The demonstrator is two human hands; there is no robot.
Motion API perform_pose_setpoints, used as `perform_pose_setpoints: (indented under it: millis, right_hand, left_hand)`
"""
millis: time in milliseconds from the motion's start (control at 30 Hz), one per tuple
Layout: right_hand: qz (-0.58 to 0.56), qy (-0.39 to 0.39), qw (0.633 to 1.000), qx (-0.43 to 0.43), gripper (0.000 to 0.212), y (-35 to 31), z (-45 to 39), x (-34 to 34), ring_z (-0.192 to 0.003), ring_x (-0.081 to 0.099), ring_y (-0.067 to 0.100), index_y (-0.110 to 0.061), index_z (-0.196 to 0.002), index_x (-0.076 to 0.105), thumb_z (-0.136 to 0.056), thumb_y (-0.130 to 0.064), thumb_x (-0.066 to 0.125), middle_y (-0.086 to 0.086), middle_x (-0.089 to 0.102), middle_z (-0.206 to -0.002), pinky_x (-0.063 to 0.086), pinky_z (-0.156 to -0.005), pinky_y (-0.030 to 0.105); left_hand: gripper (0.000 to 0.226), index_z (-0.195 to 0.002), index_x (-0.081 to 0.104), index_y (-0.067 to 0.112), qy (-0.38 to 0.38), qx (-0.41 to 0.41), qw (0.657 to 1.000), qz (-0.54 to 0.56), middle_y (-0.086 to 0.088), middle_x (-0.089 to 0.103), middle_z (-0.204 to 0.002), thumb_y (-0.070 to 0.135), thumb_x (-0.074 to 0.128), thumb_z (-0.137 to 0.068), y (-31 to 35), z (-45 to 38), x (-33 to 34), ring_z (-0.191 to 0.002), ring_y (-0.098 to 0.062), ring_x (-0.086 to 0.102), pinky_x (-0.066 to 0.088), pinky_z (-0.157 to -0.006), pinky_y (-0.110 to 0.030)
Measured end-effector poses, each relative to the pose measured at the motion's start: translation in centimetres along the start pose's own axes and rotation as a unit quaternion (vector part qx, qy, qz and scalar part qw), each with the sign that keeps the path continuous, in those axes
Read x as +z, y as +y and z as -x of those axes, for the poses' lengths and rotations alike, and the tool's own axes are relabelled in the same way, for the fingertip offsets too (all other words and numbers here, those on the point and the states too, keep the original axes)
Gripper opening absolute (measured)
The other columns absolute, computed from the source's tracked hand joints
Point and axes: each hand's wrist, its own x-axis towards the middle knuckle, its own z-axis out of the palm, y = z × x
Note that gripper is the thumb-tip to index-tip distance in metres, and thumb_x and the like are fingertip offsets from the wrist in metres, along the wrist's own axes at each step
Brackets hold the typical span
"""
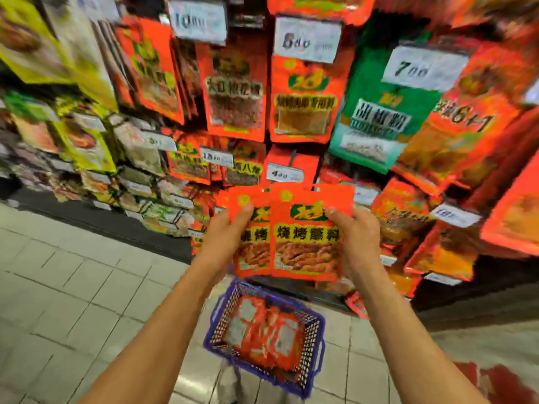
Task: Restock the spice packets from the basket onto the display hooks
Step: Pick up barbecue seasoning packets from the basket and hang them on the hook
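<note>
— Where are the spice packets?
— Two red ones [306, 231], overlapping, are held upright in front of the display [294, 83], above the basket [316, 339].
— And the hands?
— Both arms reach forward. The left hand [224, 237] has its fingers gripping the left packet's edge, thumb on its face; the right hand [357, 237] grips the right packet likewise.
— The basket?
— Blue, on the tiled floor [73, 287], holding more red packets [268, 330].

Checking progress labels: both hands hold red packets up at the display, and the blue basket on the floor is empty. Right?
Not quite. In the head view the blue basket still holds a pile of red packets. The rest stands: left hand and right hand hold the red packets up at the display.
</note>
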Motion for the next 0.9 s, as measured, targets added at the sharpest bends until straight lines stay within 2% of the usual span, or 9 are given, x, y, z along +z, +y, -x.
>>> perform_pose_setpoints:
  millis: [100, 167, 267, 333, 400, 533, 633, 700, 900]
  right_hand:
    - [0.028, 0.000, 0.995, -0.097, 0.012, -6.2, -0.7, -0.1, -0.073, 0.065, 0.002, -0.038, -0.085, 0.080, -0.077, -0.041, 0.071, -0.015, 0.076, -0.079, 0.053, -0.070, 0.026]
    - [0.018, 0.009, 0.991, -0.129, 0.013, -9.7, -1.4, 0.3, -0.071, 0.066, 0.002, -0.039, -0.084, 0.080, -0.081, -0.045, 0.070, -0.014, 0.076, -0.078, 0.055, -0.068, 0.025]
    - [0.016, 0.029, 0.983, -0.183, 0.015, -14.1, -2.2, 1.1, -0.060, 0.059, -0.009, -0.041, -0.075, 0.080, -0.084, -0.039, 0.068, -0.020, 0.072, -0.067, 0.049, -0.058, 0.014]
    - [0.013, 0.036, 0.978, -0.203, 0.016, -16.7, -2.7, 1.4, -0.065, 0.062, 0.000, -0.032, -0.073, 0.079, -0.083, -0.039, 0.068, -0.012, 0.074, -0.070, 0.052, -0.062, 0.021]
    - [-0.001, 0.032, 0.976, -0.217, 0.016, -19.1, -3.2, 1.8, -0.076, 0.067, 0.017, -0.025, -0.076, 0.077, -0.081, -0.037, 0.069, -0.001, 0.076, -0.081, 0.056, -0.074, 0.037]
    - [-0.028, 0.028, 0.964, -0.262, 0.012, -23.6, -4.2, 3.0, -0.069, 0.066, 0.010, -0.033, -0.079, 0.078, -0.081, -0.028, 0.067, -0.008, 0.076, -0.077, 0.055, -0.065, 0.028]
    - [-0.025, 0.053, 0.957, -0.285, 0.009, -26.5, -5.3, 3.7, -0.079, 0.068, 0.018, -0.028, -0.078, 0.077, -0.078, -0.030, 0.069, -0.001, 0.075, -0.083, 0.057, -0.073, 0.037]
    - [-0.015, 0.068, 0.952, -0.299, 0.020, -28.2, -6.1, 4.3, -0.079, 0.064, 0.022, -0.016, -0.074, 0.072, -0.074, -0.036, 0.069, 0.007, 0.070, -0.084, 0.054, -0.074, 0.044]
    - [0.006, 0.059, 0.947, -0.315, 0.026, -31.9, -7.5, 8.1, -0.068, 0.053, 0.016, -0.022, -0.067, 0.066, -0.080, -0.043, 0.069, -0.003, 0.060, -0.067, 0.044, -0.064, 0.039]
  left_hand:
    - [0.047, -0.103, 0.078, 0.034, 0.005, 0.061, 0.998, -0.007, -0.001, 0.077, -0.111, 0.068, 0.066, -0.074, 5.3, -0.7, -0.4, -0.109, -0.022, 0.071, 0.052, -0.102, -0.053]
    - [0.046, -0.100, 0.078, 0.037, 0.011, 0.099, 0.995, -0.008, 0.003, 0.077, -0.110, 0.070, 0.065, -0.071, 8.8, -1.1, -0.5, -0.108, -0.017, 0.070, 0.051, -0.102, -0.049]
    - [0.040, -0.103, 0.078, 0.037, -0.008, 0.141, 0.990, 0.017, 0.003, 0.078, -0.108, 0.064, 0.067, -0.075, 13.2, -1.4, -0.5, -0.105, -0.017, 0.072, 0.054, -0.097, -0.045]
    - [0.032, -0.102, 0.078, 0.037, 0.002, 0.164, 0.986, 0.021, 0.002, 0.079, -0.104, 0.059, 0.069, -0.080, 15.7, -1.5, -0.8, -0.100, -0.018, 0.074, 0.056, -0.092, -0.044]
    - [0.020, -0.097, 0.079, 0.036, 0.010, 0.172, 0.985, 0.028, 0.001, 0.079, -0.100, 0.050, 0.069, -0.089, 17.8, -1.7, -1.3, -0.095, -0.020, 0.075, 0.056, -0.089, -0.046]
    - [0.028, -0.091, 0.080, 0.030, 0.009, 0.211, 0.977, 0.026, -0.002, 0.080, -0.099, 0.053, 0.066, -0.085, 21.6, -2.2, -2.3, -0.097, -0.024, 0.075, 0.056, -0.089, -0.044]
    - [0.034, -0.095, 0.079, 0.030, 0.003, 0.241, 0.969, 0.047, -0.004, 0.079, -0.103, 0.057, 0.068, -0.079, 23.6, -2.2, -2.8, -0.098, -0.025, 0.075, 0.055, -0.088, -0.043]
    - [0.032, -0.095, 0.079, 0.028, 0.006, 0.254, 0.966, 0.045, -0.004, 0.079, -0.103, 0.055, 0.066, -0.083, 24.5, -2.2, -3.2, -0.099, -0.025, 0.075, 0.055, -0.086, -0.043]
    - [0.026, -0.104, 0.075, 0.019, 0.011, 0.264, 0.964, 0.037, -0.002, 0.079, -0.105, 0.041, 0.062, -0.098, 26.2, -2.1, -3.5, -0.101, -0.024, 0.074, 0.053, -0.099, -0.052]
